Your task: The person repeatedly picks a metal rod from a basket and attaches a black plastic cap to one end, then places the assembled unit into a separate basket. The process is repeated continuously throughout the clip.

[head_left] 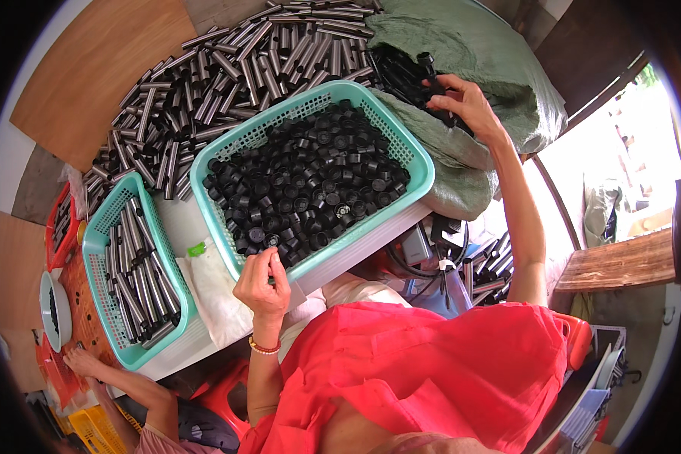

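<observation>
A turquoise plastic basket (425, 178) full of small black plastic caps (310, 178) stands in front of me on the white table. My left hand (265, 286) is at its near edge, fingers curled and pinched together; anything inside them is hidden. Further off on the right, my right hand (465, 106) reaches to the mouth of a green woven sack (461, 45), which holds dark black plastic parts (397, 72). Its thumb and fingers close round one black plastic part (430, 68) with a wider round end.
Metal tubes (227, 68) lie heaped behind the basket. A second turquoise basket (91, 250) holds more tubes at left, beside a white cloth (213, 291). A co-worker's hand (83, 362) is near a white bowl (63, 314). More tubes (492, 265) sit below the table at right.
</observation>
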{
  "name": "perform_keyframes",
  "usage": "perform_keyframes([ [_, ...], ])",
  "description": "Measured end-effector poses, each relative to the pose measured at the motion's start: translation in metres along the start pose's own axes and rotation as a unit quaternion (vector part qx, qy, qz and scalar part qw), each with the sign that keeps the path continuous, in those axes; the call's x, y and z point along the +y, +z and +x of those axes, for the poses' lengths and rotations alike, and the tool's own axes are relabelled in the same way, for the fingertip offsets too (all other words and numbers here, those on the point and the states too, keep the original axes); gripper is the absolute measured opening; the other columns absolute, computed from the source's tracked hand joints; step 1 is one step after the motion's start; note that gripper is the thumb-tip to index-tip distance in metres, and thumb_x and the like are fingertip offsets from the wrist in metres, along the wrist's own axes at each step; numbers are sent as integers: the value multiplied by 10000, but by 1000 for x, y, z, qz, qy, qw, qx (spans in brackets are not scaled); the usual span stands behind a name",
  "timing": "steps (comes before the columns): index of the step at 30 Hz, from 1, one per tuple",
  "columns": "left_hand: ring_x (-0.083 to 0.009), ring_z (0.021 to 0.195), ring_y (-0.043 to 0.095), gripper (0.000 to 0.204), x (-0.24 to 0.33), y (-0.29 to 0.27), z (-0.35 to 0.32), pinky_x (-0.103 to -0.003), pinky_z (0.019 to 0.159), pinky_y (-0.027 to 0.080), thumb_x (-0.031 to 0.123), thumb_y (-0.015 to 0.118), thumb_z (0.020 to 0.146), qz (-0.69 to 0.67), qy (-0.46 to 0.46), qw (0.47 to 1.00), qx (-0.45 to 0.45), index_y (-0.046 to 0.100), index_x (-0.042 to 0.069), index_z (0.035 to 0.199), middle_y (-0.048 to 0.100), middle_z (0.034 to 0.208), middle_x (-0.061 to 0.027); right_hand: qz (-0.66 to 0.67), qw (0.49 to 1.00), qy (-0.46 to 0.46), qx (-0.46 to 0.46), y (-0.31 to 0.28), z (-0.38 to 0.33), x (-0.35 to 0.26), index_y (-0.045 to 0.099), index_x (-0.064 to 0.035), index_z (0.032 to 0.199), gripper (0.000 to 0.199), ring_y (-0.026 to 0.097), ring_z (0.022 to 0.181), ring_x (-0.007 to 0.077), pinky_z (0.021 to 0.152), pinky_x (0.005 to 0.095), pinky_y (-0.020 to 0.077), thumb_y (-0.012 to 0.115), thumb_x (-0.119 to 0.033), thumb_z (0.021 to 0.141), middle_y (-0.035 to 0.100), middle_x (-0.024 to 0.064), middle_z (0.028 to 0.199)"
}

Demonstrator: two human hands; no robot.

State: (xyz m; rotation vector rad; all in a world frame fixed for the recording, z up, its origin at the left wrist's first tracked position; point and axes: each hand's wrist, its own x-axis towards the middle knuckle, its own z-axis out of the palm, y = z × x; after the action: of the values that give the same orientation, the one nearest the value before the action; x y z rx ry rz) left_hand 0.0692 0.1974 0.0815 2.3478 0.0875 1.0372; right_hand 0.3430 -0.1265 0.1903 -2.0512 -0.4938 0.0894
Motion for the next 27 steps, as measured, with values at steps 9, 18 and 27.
perform_keyframes([
  [9,-158,468,494,63,-5,0,1,-259,427,369,-1,601,801,-14,12,1000,12,651,16,835,544,625,-64,366,900,13,-236,117,-37,-61,385,86,1325,559,602,873,163,798,272,487,570,-216,892,549,74,1003],
  [18,-120,584,554,152,2,-18,10,-229,520,433,33,606,834,-233,-164,959,12,618,3,982,593,767,-67,578,730,152,-332,204,-69,-72,370,112,1308,532,583,748,191,718,302,491,439,-159,855,597,146,928],
  [27,-72,729,535,274,5,-46,43,-200,612,463,63,633,859,-489,-255,829,-97,590,-23,1116,566,957,-48,509,703,227,-442,237,-101,-86,503,67,1087,367,502,488,141,496,243,443,363,-185,862,591,120,722],
])
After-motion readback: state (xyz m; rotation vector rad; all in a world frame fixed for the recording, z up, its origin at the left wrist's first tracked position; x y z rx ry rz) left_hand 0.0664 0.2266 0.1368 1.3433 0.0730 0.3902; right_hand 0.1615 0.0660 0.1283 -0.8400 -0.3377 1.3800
